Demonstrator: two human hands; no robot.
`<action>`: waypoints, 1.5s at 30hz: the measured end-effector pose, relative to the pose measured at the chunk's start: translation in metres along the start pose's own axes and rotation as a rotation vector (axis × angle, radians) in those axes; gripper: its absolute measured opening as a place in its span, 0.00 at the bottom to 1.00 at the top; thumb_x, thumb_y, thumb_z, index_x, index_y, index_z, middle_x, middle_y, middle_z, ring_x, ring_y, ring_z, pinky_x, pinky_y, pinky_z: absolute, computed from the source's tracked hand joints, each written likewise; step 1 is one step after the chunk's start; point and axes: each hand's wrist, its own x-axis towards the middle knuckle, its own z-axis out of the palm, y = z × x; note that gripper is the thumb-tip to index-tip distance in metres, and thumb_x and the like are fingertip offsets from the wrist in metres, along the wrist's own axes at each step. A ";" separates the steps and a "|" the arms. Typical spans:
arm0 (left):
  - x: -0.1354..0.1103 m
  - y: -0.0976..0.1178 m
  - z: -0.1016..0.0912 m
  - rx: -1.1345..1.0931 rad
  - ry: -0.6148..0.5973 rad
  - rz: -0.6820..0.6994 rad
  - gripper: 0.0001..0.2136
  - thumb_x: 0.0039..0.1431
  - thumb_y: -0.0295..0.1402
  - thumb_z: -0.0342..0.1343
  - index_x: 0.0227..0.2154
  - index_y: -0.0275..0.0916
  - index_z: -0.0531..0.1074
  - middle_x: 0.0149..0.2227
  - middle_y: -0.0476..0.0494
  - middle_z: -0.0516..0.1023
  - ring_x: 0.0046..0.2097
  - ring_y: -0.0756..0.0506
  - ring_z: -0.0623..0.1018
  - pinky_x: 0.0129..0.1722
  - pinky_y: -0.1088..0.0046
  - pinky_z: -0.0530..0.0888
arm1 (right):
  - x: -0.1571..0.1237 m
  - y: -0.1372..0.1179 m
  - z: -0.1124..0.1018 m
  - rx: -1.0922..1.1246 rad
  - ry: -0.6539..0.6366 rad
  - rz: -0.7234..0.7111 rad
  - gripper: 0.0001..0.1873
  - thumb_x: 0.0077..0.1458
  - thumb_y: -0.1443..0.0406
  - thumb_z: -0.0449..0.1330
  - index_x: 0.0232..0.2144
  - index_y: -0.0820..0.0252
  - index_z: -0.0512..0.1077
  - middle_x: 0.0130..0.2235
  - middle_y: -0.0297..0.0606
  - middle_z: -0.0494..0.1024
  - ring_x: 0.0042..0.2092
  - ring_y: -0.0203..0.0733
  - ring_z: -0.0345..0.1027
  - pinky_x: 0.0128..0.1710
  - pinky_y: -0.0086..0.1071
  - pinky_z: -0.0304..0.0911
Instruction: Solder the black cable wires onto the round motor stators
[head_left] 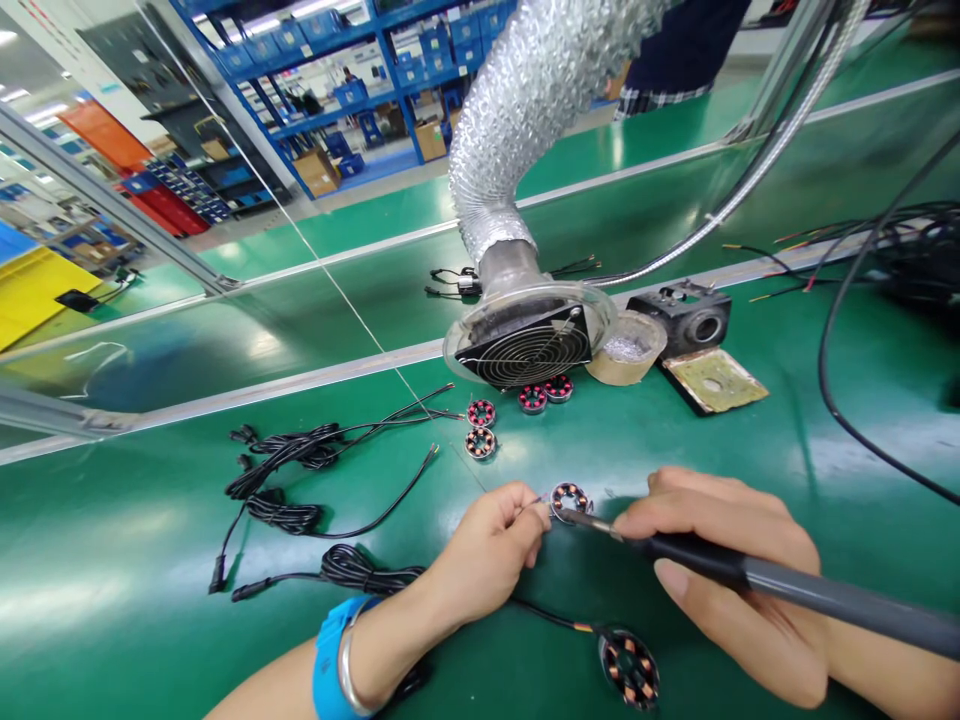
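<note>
My right hand point(739, 570) is closed round a soldering iron point(690, 555) with a dark grip and grey handle. Its tip meets a small ring-shaped motor stator point(571, 500) with copper coils, on the green bench. Just left of that stator, my left hand point(495, 545) pinches a thin solder wire; the fingers partly hide it. A long thin strand point(330, 275) slants down from the upper left toward this hand. Nearer me lies another stator point(630, 668), joined to a black cable point(551, 612) that passes under my left wrist.
Beyond my hands are a copper stator point(480, 443) and several red-coiled ones point(532, 399). A fume extractor hood point(525, 340) hangs over the bench. Bundled black cables point(285, 465) lie left. At right stand a tape roll point(628, 350), a soldering stand point(682, 318) and a sponge tray point(716, 380).
</note>
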 end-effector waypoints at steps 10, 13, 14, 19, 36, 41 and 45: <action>-0.001 0.002 0.001 -0.025 -0.001 -0.010 0.14 0.61 0.43 0.51 0.25 0.40 0.61 0.16 0.60 0.59 0.17 0.56 0.52 0.20 0.77 0.50 | 0.003 -0.001 -0.003 -0.006 0.011 -0.031 0.11 0.53 0.71 0.52 0.38 0.59 0.70 0.24 0.31 0.66 0.23 0.35 0.57 0.24 0.33 0.50; 0.000 0.002 0.000 -0.031 -0.006 -0.004 0.15 0.61 0.44 0.51 0.25 0.40 0.61 0.17 0.60 0.59 0.17 0.56 0.52 0.19 0.77 0.49 | 0.005 0.000 -0.005 -0.022 0.026 -0.036 0.11 0.54 0.71 0.53 0.39 0.58 0.71 0.24 0.31 0.66 0.24 0.35 0.57 0.24 0.32 0.51; 0.000 0.001 0.000 -0.034 -0.008 -0.005 0.15 0.61 0.44 0.52 0.25 0.40 0.61 0.17 0.60 0.59 0.17 0.56 0.52 0.19 0.77 0.49 | 0.006 0.000 -0.007 -0.032 0.037 -0.036 0.11 0.54 0.71 0.53 0.39 0.58 0.71 0.24 0.32 0.67 0.24 0.35 0.58 0.24 0.32 0.51; 0.000 0.000 0.000 -0.066 -0.004 -0.019 0.15 0.59 0.45 0.52 0.25 0.40 0.61 0.16 0.60 0.59 0.15 0.57 0.50 0.18 0.77 0.48 | 0.008 0.001 -0.012 -0.048 0.098 -0.030 0.12 0.55 0.71 0.54 0.40 0.58 0.72 0.26 0.33 0.70 0.25 0.36 0.61 0.23 0.32 0.54; 0.002 0.005 0.002 -0.129 0.005 -0.076 0.17 0.53 0.48 0.57 0.24 0.39 0.63 0.15 0.60 0.59 0.14 0.58 0.49 0.16 0.77 0.44 | 0.011 0.007 -0.008 -0.067 0.130 -0.037 0.11 0.54 0.70 0.54 0.39 0.57 0.73 0.27 0.34 0.72 0.25 0.37 0.60 0.24 0.32 0.54; 0.001 0.009 0.002 -0.174 -0.009 -0.071 0.17 0.52 0.47 0.60 0.26 0.39 0.64 0.14 0.60 0.59 0.14 0.58 0.49 0.16 0.78 0.44 | 0.012 0.009 -0.007 -0.114 0.139 -0.058 0.11 0.54 0.71 0.54 0.39 0.57 0.72 0.28 0.35 0.74 0.26 0.38 0.62 0.26 0.33 0.57; 0.003 0.010 0.001 -0.193 -0.015 -0.077 0.16 0.52 0.47 0.60 0.27 0.39 0.64 0.14 0.61 0.60 0.14 0.58 0.49 0.14 0.79 0.43 | 0.012 0.011 -0.013 -0.162 0.143 -0.068 0.11 0.54 0.71 0.54 0.40 0.57 0.72 0.29 0.35 0.74 0.26 0.38 0.63 0.25 0.33 0.58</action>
